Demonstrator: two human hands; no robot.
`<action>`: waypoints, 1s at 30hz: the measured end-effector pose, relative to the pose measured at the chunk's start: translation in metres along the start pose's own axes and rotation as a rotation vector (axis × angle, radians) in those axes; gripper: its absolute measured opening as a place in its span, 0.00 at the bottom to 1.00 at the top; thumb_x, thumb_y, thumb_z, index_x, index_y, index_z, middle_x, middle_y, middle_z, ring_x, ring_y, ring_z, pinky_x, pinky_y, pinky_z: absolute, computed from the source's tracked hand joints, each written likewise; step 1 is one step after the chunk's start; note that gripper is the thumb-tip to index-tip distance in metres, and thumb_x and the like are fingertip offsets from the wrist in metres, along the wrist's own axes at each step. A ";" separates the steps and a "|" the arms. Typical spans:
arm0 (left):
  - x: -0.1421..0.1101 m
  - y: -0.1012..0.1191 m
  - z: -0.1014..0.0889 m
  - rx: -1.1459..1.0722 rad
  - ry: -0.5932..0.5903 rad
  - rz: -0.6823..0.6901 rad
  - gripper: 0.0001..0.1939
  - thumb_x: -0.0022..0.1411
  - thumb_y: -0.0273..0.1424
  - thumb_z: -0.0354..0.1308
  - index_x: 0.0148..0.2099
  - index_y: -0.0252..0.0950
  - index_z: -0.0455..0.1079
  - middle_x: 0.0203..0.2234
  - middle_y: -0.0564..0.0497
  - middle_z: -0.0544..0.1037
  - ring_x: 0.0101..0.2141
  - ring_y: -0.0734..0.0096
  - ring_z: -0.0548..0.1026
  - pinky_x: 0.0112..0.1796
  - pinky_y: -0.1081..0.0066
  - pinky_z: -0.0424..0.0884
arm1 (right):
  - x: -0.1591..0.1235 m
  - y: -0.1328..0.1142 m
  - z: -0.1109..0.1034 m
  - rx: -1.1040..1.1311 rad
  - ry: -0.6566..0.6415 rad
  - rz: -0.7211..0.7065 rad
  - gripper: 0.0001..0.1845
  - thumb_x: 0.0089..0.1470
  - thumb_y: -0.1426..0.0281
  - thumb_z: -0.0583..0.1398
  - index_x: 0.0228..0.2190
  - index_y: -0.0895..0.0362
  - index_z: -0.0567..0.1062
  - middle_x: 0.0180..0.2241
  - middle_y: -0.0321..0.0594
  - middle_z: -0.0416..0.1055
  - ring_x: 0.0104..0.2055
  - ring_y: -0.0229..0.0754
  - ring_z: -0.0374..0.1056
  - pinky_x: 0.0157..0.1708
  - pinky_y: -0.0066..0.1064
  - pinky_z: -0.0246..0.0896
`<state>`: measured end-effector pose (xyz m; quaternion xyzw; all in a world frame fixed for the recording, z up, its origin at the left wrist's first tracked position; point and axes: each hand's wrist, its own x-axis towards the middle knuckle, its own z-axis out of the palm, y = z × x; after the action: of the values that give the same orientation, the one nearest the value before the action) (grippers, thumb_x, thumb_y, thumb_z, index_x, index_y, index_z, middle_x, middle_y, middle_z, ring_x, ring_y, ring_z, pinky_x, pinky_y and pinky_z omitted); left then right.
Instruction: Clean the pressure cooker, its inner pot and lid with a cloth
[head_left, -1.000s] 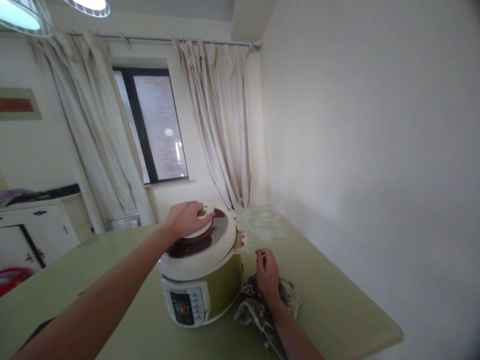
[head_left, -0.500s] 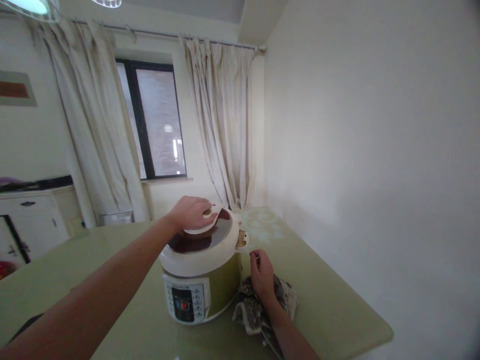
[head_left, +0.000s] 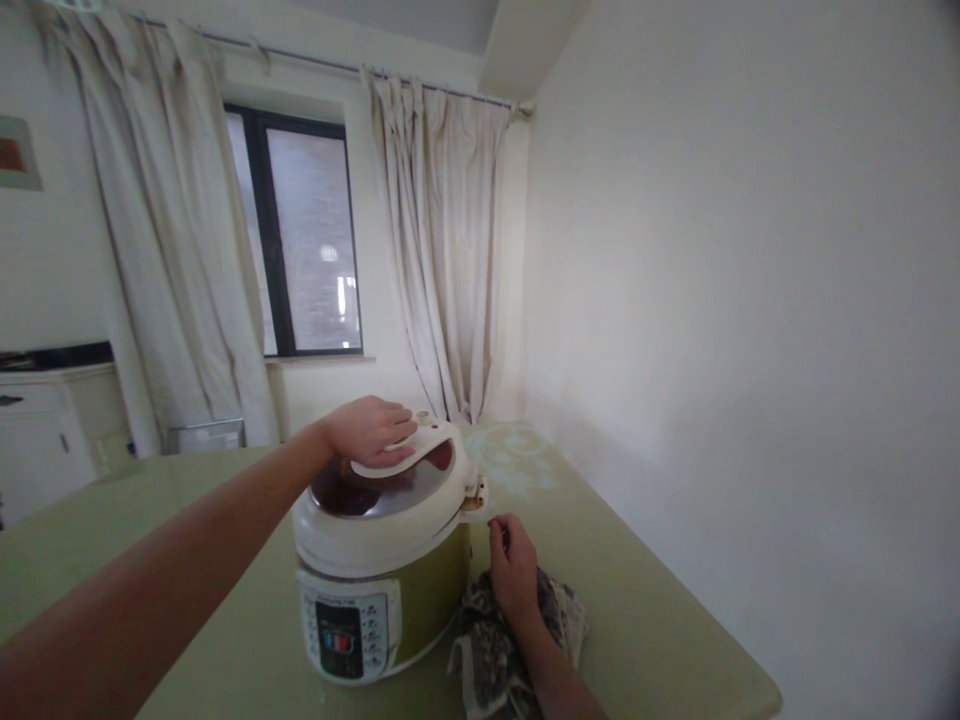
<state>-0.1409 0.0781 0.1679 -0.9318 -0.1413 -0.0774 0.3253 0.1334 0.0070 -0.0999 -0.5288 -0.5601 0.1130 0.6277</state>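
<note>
A green and cream electric pressure cooker (head_left: 405,590) stands on the green table (head_left: 645,620). Its lid (head_left: 379,500) is cream with a dark brown top and a cream handle (head_left: 424,445). My left hand (head_left: 367,428) lies over that handle, fingers curled around it. My right hand (head_left: 511,568) rests on a patterned cloth (head_left: 559,615) just right of the cooker, fingers loosely curled, fingertips near the small side latch (head_left: 474,492). The control panel (head_left: 341,630) faces me.
The table's right edge runs close to a plain white wall (head_left: 750,350). Behind the table are cream curtains (head_left: 442,260), a dark-framed window (head_left: 300,240) and a white cabinet (head_left: 34,430) at the far left.
The lid handle under my left hand has swung round to the right. The view has shifted, so the cooker now sits lower and further left. My right hand stays on the cloth.
</note>
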 end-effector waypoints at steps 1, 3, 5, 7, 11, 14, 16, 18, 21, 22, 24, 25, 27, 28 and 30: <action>0.000 0.001 0.000 -0.012 0.015 -0.010 0.18 0.75 0.41 0.46 0.38 0.39 0.73 0.31 0.46 0.78 0.31 0.63 0.75 0.30 0.65 0.65 | 0.000 0.000 0.000 0.000 -0.006 0.004 0.18 0.66 0.56 0.54 0.33 0.53 0.76 0.30 0.39 0.75 0.32 0.46 0.70 0.34 0.34 0.60; 0.002 0.007 -0.002 -0.030 0.010 -0.046 0.17 0.75 0.39 0.47 0.39 0.39 0.73 0.33 0.45 0.78 0.33 0.62 0.75 0.34 0.64 0.67 | 0.000 -0.001 -0.001 0.001 -0.010 0.009 0.18 0.66 0.56 0.54 0.33 0.53 0.76 0.30 0.39 0.75 0.32 0.46 0.70 0.35 0.34 0.61; 0.007 0.015 -0.005 -0.043 -0.044 -0.130 0.16 0.75 0.37 0.46 0.40 0.39 0.73 0.35 0.46 0.78 0.35 0.61 0.76 0.38 0.62 0.68 | 0.000 -0.003 -0.002 0.005 -0.009 0.012 0.18 0.66 0.55 0.54 0.33 0.53 0.75 0.30 0.39 0.75 0.33 0.46 0.70 0.35 0.34 0.61; 0.013 0.024 -0.009 -0.078 -0.120 -0.281 0.16 0.75 0.40 0.47 0.40 0.40 0.72 0.36 0.47 0.78 0.35 0.61 0.76 0.39 0.61 0.68 | 0.000 -0.005 -0.002 0.010 -0.011 0.014 0.18 0.65 0.55 0.55 0.33 0.53 0.75 0.30 0.39 0.75 0.33 0.46 0.70 0.36 0.35 0.61; 0.014 0.037 -0.010 -0.158 -0.150 -0.488 0.18 0.76 0.44 0.46 0.41 0.41 0.72 0.38 0.47 0.77 0.38 0.59 0.77 0.38 0.62 0.67 | -0.001 -0.007 -0.004 0.002 -0.033 0.022 0.18 0.65 0.54 0.55 0.33 0.53 0.75 0.30 0.39 0.75 0.32 0.46 0.69 0.35 0.35 0.61; 0.011 0.041 -0.005 -0.177 -0.117 -0.512 0.19 0.77 0.41 0.42 0.43 0.39 0.71 0.39 0.47 0.76 0.39 0.59 0.77 0.41 0.62 0.68 | -0.002 -0.007 -0.005 -0.001 -0.045 0.028 0.18 0.65 0.54 0.54 0.34 0.53 0.76 0.30 0.39 0.75 0.32 0.46 0.69 0.35 0.35 0.61; 0.010 0.042 -0.002 -0.185 -0.111 -0.542 0.19 0.77 0.41 0.42 0.43 0.40 0.71 0.38 0.47 0.76 0.39 0.59 0.77 0.41 0.61 0.68 | -0.003 -0.008 -0.006 0.006 -0.044 0.027 0.18 0.65 0.54 0.55 0.34 0.53 0.76 0.30 0.40 0.76 0.32 0.46 0.69 0.34 0.35 0.61; 0.012 0.043 0.000 -0.188 -0.095 -0.575 0.18 0.76 0.40 0.43 0.42 0.40 0.71 0.37 0.47 0.76 0.38 0.59 0.77 0.39 0.62 0.68 | -0.004 -0.009 -0.007 0.014 -0.040 0.024 0.18 0.65 0.54 0.55 0.34 0.53 0.76 0.30 0.40 0.76 0.32 0.46 0.69 0.34 0.35 0.61; 0.015 0.045 0.001 -0.197 -0.060 -0.605 0.16 0.75 0.39 0.45 0.40 0.39 0.71 0.36 0.47 0.75 0.37 0.59 0.77 0.38 0.62 0.68 | -0.004 -0.012 -0.008 0.016 -0.039 0.029 0.19 0.65 0.53 0.56 0.34 0.53 0.76 0.30 0.40 0.76 0.31 0.46 0.69 0.34 0.35 0.61; 0.015 0.044 0.001 -0.202 -0.053 -0.601 0.16 0.74 0.39 0.46 0.40 0.39 0.72 0.36 0.47 0.75 0.37 0.59 0.76 0.38 0.62 0.68 | -0.004 -0.012 -0.009 0.015 -0.039 0.033 0.19 0.64 0.52 0.56 0.34 0.53 0.76 0.30 0.40 0.76 0.31 0.47 0.70 0.34 0.35 0.61; 0.014 0.042 0.001 -0.218 -0.044 -0.569 0.15 0.74 0.38 0.46 0.40 0.39 0.72 0.35 0.47 0.75 0.36 0.60 0.76 0.39 0.61 0.68 | -0.004 -0.014 -0.010 0.014 -0.042 0.039 0.20 0.64 0.51 0.56 0.34 0.53 0.76 0.30 0.40 0.76 0.32 0.47 0.70 0.34 0.36 0.62; 0.013 0.041 0.001 -0.236 -0.032 -0.537 0.15 0.74 0.38 0.46 0.40 0.39 0.71 0.35 0.47 0.75 0.36 0.60 0.75 0.39 0.62 0.68 | -0.004 -0.014 -0.010 0.014 -0.047 0.041 0.20 0.64 0.51 0.56 0.34 0.53 0.76 0.30 0.40 0.76 0.32 0.48 0.70 0.35 0.36 0.62; 0.009 0.037 0.001 -0.295 0.012 -0.451 0.16 0.75 0.38 0.46 0.38 0.39 0.70 0.35 0.48 0.74 0.37 0.62 0.74 0.40 0.63 0.68 | -0.003 -0.014 -0.010 0.016 -0.055 0.042 0.20 0.64 0.51 0.56 0.34 0.53 0.76 0.30 0.40 0.76 0.32 0.48 0.70 0.34 0.36 0.63; 0.007 0.035 0.002 -0.328 0.039 -0.408 0.16 0.75 0.38 0.46 0.37 0.39 0.69 0.35 0.48 0.74 0.37 0.62 0.74 0.41 0.63 0.68 | -0.003 -0.014 -0.011 0.017 -0.059 0.042 0.20 0.64 0.51 0.56 0.34 0.53 0.76 0.30 0.40 0.76 0.32 0.47 0.70 0.34 0.36 0.63; 0.003 0.031 0.002 -0.376 0.080 -0.346 0.16 0.75 0.38 0.46 0.37 0.39 0.68 0.35 0.48 0.73 0.37 0.63 0.73 0.42 0.64 0.68 | -0.003 -0.014 -0.011 0.018 -0.061 0.043 0.20 0.64 0.51 0.56 0.34 0.53 0.76 0.29 0.40 0.76 0.31 0.47 0.70 0.34 0.35 0.63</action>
<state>-0.1276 0.0567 0.1486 -0.9341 -0.2686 -0.1937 0.1337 0.1354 -0.0067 -0.0885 -0.5314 -0.5665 0.1473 0.6124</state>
